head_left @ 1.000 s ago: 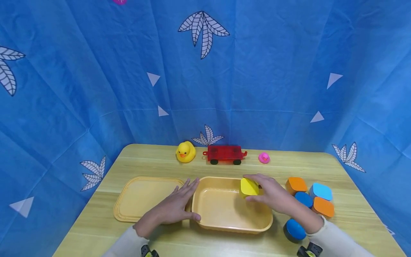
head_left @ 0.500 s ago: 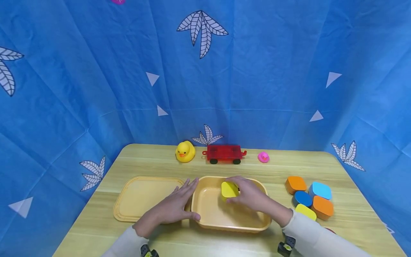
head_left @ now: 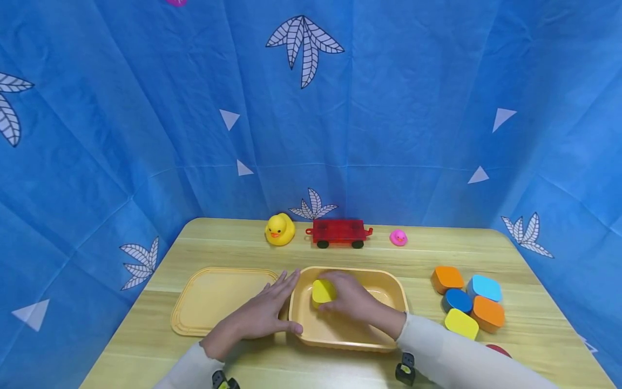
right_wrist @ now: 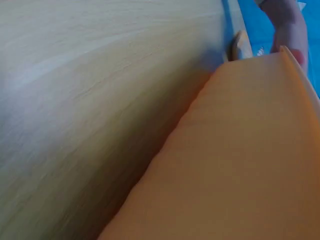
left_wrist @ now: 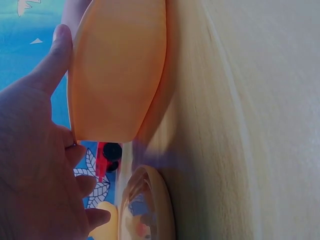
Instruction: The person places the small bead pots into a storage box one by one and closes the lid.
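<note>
A light-orange plastic box stands on the table before me. Inside, toward its left end, my right hand grips a yellow rounded block between thumb and fingers. My left hand lies along the box's left side, fingers spread and straight, thumb at the near left corner of the rim. In the left wrist view the thumb and fingers of the left hand are right at the rim of the box. The right wrist view shows mostly the outer wall of the box, with the right hand hidden.
A matching flat lid lies left of the box. To the right are orange blocks, a light blue block, a dark blue round block and another yellow block. A yellow duck, red wagon and pink duck stand behind.
My right hand has moved left inside the box with the yellow block, from its right part to near its left end. The left hand has stayed in place.
</note>
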### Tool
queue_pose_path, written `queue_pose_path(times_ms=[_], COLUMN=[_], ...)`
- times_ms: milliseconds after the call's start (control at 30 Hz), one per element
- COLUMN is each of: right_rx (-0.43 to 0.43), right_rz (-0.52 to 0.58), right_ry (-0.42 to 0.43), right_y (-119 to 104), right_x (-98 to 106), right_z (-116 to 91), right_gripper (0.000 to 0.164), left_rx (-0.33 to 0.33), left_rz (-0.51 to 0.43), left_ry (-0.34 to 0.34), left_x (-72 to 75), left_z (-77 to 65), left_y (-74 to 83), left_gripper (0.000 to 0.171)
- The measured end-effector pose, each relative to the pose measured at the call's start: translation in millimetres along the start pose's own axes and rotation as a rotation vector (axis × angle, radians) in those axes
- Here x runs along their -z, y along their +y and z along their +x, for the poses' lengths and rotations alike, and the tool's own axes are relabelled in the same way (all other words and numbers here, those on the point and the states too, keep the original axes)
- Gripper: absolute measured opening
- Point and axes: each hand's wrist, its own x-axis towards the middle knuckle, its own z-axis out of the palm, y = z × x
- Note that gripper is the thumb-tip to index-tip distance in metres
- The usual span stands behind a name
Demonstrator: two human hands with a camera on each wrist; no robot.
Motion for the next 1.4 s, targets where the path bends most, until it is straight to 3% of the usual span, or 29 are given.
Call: queue_pose_path(times_ms=[233, 800, 1400], right_rx=[0.007, -0.042, -0.039], right_rz=[-0.018, -0.044, 0.055], right_ry=[-0.018, -0.031, 0.019], right_y=[-11, -12, -7], right_x=[-8, -16, 8], right_z=[8, 15, -3], right_gripper=[0.068, 0.071, 0.071], left_rx=[0.012, 0.032, 0.037], left_rz=[-0.005, -0.011, -0.009], left_ry=[-0.007, -0.015, -0.024], left_x=[0.6, -0.5, -0.6], left_z=[-0.4, 0.2, 0.0], left_y=[0.0, -1.3, -1.2], left_gripper=[0.115, 0.115, 0.114])
